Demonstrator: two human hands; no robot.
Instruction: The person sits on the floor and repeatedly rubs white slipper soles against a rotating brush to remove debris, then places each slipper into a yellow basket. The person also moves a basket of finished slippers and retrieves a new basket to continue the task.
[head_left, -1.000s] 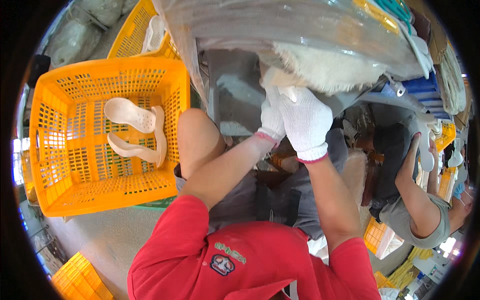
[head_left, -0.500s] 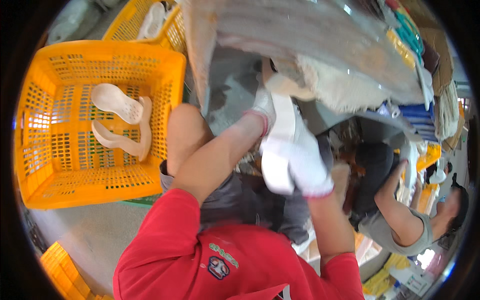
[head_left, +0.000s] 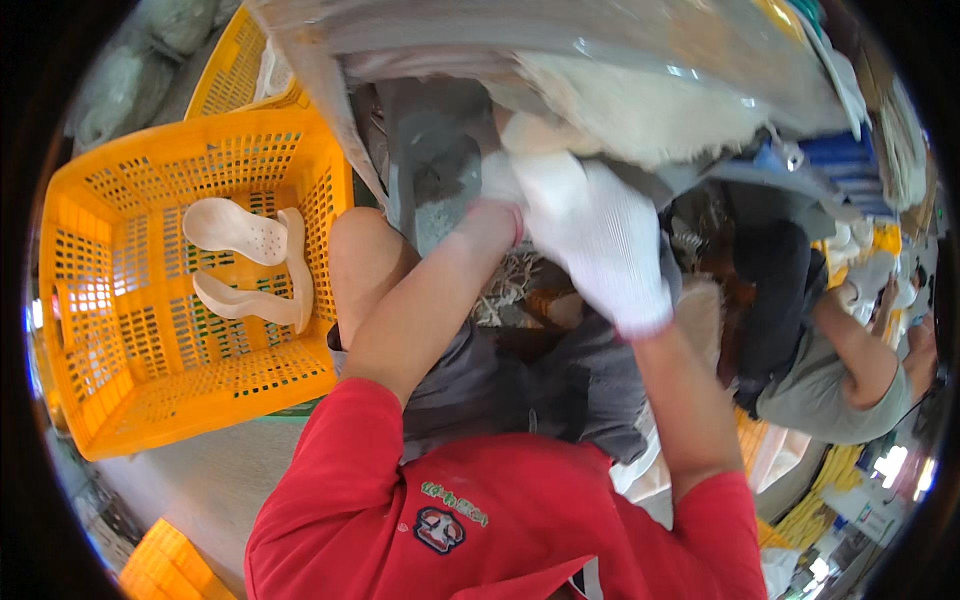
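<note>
My right hand [head_left: 612, 240], in a white knitted glove, is closed around a white shoe sole [head_left: 553, 182]. Most of that sole is hidden behind the glove; a bright rounded end shows. My left hand [head_left: 497, 180], also gloved, is right beside the sole; its fingers are blurred and hidden. Just beyond both hands, under a cloudy plastic sheet [head_left: 430, 35], is a rounded cream-coloured piece [head_left: 533, 133] whose kind I cannot make out.
At left stands a yellow plastic crate [head_left: 110, 375] holding several white shoe soles [head_left: 235, 230]. A second yellow crate [head_left: 215, 80] is behind it. Stringy scraps [head_left: 505, 290] lie below my hands. Another person [head_left: 840, 370] sits at the right.
Both hands have moved slightly left; the right one has also gone up, farther from me, with the sole. The sole, plainly visible before, is now largely covered by the right glove.
</note>
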